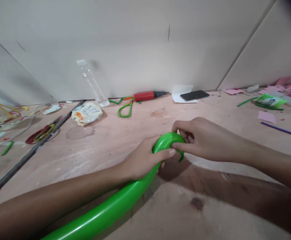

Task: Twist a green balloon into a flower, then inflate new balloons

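A long green balloon (115,205) runs from the bottom edge up to the middle of the view, where its end bends over to the right. My left hand (145,158) is wrapped round it just below the bend, with the thumb across the top. At the curved tip, my right hand (197,138) pinches the balloon between thumb and fingers. A small dark green tail hangs down under the right fingertips. Part of the left fingers is hidden behind the balloon.
Along the wall stand a clear plastic bottle (92,83), a red hand pump (145,96) and a dark phone (194,95) on white paper. A crumpled plastic packet (87,114) and scissors (44,132) lie left. Pink paper scraps (267,116) and a purple stick (277,128) lie right.
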Demonstrator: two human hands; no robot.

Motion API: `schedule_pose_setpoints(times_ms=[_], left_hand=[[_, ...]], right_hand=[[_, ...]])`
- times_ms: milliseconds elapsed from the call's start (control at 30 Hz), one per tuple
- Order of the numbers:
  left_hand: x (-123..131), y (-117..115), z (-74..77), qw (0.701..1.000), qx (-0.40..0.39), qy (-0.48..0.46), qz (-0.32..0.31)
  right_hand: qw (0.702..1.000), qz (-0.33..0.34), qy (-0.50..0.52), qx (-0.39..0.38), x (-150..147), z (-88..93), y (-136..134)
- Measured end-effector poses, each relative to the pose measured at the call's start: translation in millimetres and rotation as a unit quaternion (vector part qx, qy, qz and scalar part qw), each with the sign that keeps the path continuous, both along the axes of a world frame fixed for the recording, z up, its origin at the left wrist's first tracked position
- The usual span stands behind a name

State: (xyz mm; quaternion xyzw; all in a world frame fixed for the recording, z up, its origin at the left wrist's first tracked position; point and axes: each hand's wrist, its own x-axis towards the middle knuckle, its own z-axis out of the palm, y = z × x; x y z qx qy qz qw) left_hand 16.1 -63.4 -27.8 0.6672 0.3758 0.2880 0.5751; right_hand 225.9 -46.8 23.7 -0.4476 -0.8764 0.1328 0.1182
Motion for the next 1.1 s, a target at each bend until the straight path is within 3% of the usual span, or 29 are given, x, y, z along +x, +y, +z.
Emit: schedule_pose_setpoints(times_ms=[133, 267, 333, 467, 600, 700, 800, 867, 933, 1100], left_hand=[[0, 0, 0.3, 0.998, 0.068, 0.006, 0.000], [1, -1, -2.0, 0.999, 0.035, -0.011, -0.027], [2, -2, -1.9, 0.999, 0.023, -0.026, -0.030], [0, -2, -1.6, 0.998, -0.034, -0.051, -0.030], [-3, 4, -7.3, 0.993, -0.091, -0.066, -0.025], [-5, 9, -11.4, 0.987, -0.141, -0.071, -0.018], [-6, 11, -10.7, 0.986, -0.152, -0.055, -0.036], [-6, 11, -8.3, 0.989, -0.134, -0.034, -0.056], [-7, 12, -5.9, 0.991, -0.114, -0.016, -0.065], [-8, 10, -6.1, 0.991, -0.116, 0.021, -0.055]], right_hand=[[0.973, -0.028, 0.164, -0.162, -4, -3.0, 5], [0.904, -0.034, 0.304, -0.300, -9, -9.8, 5], [0.881, -0.034, 0.352, -0.314, -11, -13.8, 3], [0.865, -0.022, 0.385, -0.322, -12, -20.5, 4], [0.874, 0.023, 0.342, -0.345, -6, -19.6, 13], [0.929, 0.086, 0.237, -0.270, 1, -10.9, 14], [0.975, 0.172, 0.116, -0.079, 4, -1.8, 6], [0.974, 0.223, 0.043, 0.008, 3, 1.4, -3], [0.968, 0.246, -0.006, 0.047, 2, 2.6, -9], [0.974, 0.215, -0.004, 0.076, -1, 3.8, -12]])
